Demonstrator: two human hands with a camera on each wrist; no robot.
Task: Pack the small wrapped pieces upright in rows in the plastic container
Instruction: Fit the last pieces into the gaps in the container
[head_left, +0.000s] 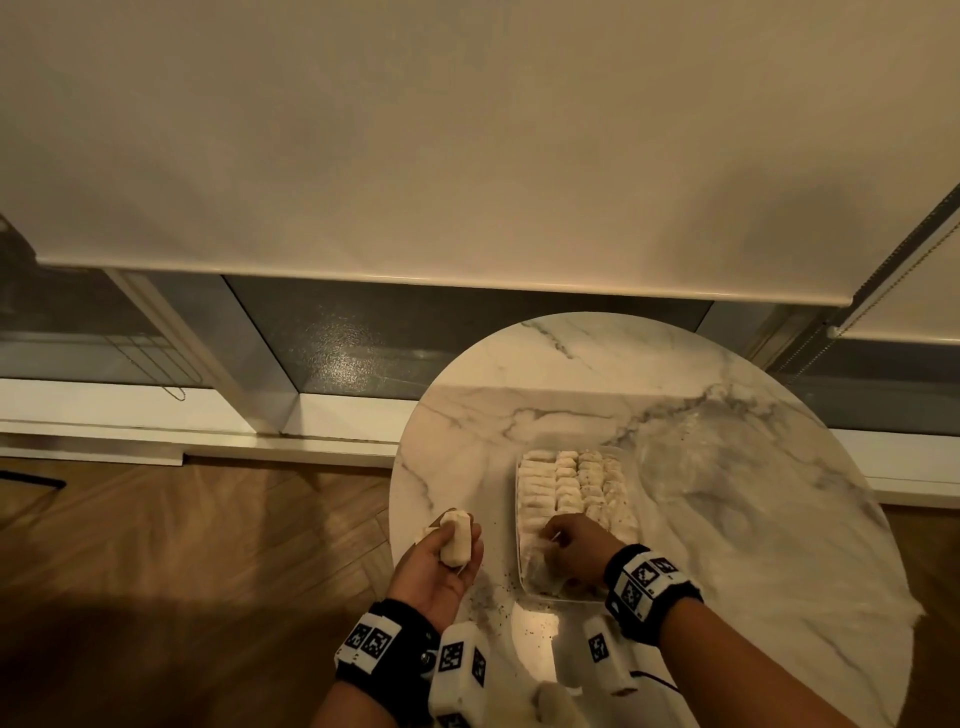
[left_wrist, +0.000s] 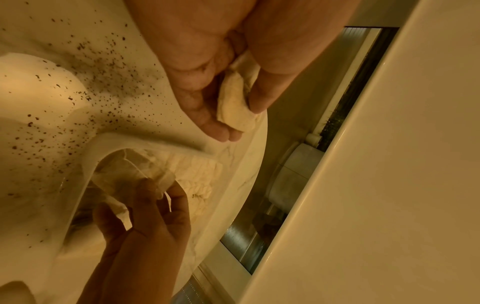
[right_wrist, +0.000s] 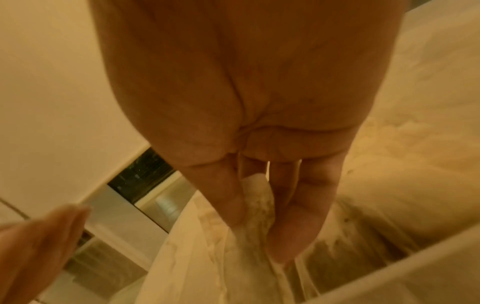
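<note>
Left hand (head_left: 441, 558) lies palm up beside the plastic container (head_left: 522, 566), cradling one small wrapped piece (head_left: 456, 535) along its fingers with the thumb laid against it; the left wrist view shows that piece (left_wrist: 235, 102) pale, creased and held between thumb and fingers. Right hand (head_left: 571, 545) reaches into the near end of the container, its thumb and fingers pinching another wrapped piece (right_wrist: 259, 205) and lowering it toward the bottom beside the rows already standing there. Those packed rows (head_left: 576, 486) fill the far part of the container, which rests on the round marble bench (head_left: 727, 415); the near end is not yet full. Dark crumbs (left_wrist: 103, 82) speckle the bench next to the container. Judging by the wrinkled wrappers and the way they dent under the fingers, these pieces look light and soft, likely easy to squash or unfold, and probably a little floury rather than slippery. Each is best taken lightly across its two broad sides near the middle, long axis vertical, so it can be slid down against its neighbour without crushing the folds. Squeezing at an end would likely open the wrapper or tip the adjoining row.
</note>
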